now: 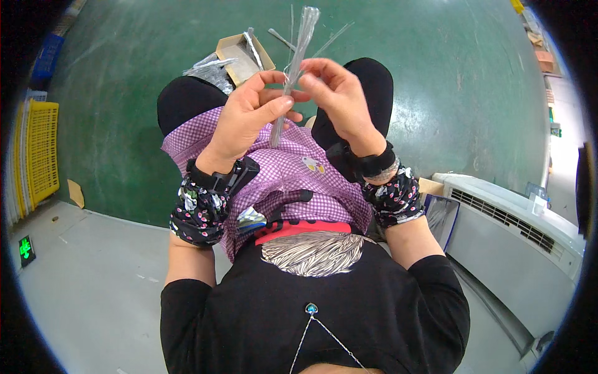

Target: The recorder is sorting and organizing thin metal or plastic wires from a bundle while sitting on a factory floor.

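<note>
Above my lap I hold an upright, slightly tilted bundle of thin, clear-silvery strands [305,31], its top end fanned out. My left hand [252,112] is closed around its lower half, thumb in front and fingers behind. At the bundle's middle, my right hand [333,90] has thumb and forefinger pinched together against its right side; what lies between those fingertips is too small to make out. A thin pale loop shows at the bundle by the left fingers. Just beyond my knees, an open cardboard box [229,53] holds similar bundles.
Left of the box lie more strands in clear plastic [210,73]. Another bundle [281,38] rests on the green floor [448,93]. Yellow crates [42,149] stand at far left, a white air-conditioner-like unit [492,249] at right. Near my right elbow is a box of strands [441,215].
</note>
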`<move>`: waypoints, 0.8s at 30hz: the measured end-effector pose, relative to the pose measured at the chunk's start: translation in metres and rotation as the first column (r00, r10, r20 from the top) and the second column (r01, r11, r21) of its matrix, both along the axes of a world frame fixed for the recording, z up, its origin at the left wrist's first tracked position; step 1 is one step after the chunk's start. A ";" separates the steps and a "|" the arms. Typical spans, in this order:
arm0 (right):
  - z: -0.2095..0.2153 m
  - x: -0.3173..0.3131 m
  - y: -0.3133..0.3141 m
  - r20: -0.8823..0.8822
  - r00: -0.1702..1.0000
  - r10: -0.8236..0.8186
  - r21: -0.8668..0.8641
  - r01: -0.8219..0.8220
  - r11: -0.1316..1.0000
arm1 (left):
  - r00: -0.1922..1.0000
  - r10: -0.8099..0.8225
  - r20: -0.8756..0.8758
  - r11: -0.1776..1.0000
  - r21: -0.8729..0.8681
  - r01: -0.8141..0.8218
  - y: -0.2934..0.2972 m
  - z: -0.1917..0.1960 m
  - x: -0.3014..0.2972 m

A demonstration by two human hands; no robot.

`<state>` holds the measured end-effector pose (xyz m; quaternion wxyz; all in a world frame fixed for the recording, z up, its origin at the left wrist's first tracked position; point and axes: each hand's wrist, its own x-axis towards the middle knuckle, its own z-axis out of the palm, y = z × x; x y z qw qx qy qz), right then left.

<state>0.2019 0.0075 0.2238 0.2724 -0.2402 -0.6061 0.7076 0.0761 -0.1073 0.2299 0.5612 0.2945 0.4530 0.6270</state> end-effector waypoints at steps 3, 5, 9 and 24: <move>-0.009 0.000 -0.002 0.015 0.997 0.071 0.007 -0.071 0.997 | 0.996 -0.005 -0.089 1.000 -0.005 0.005 0.000 -0.003 0.003; -0.004 0.002 -0.002 0.025 0.999 0.043 -0.024 -0.043 0.999 | 0.995 0.009 -0.101 1.000 -0.002 -0.009 0.002 -0.001 0.004; 0.006 0.004 -0.003 0.022 0.998 0.063 -0.102 -0.060 0.993 | 0.981 0.017 -0.194 0.999 -0.047 -0.026 -0.002 -0.001 0.001; -0.002 0.008 -0.004 0.015 0.998 0.057 -0.158 -0.054 0.986 | 0.886 0.078 -0.457 0.995 -0.018 -0.096 -0.003 -0.002 0.003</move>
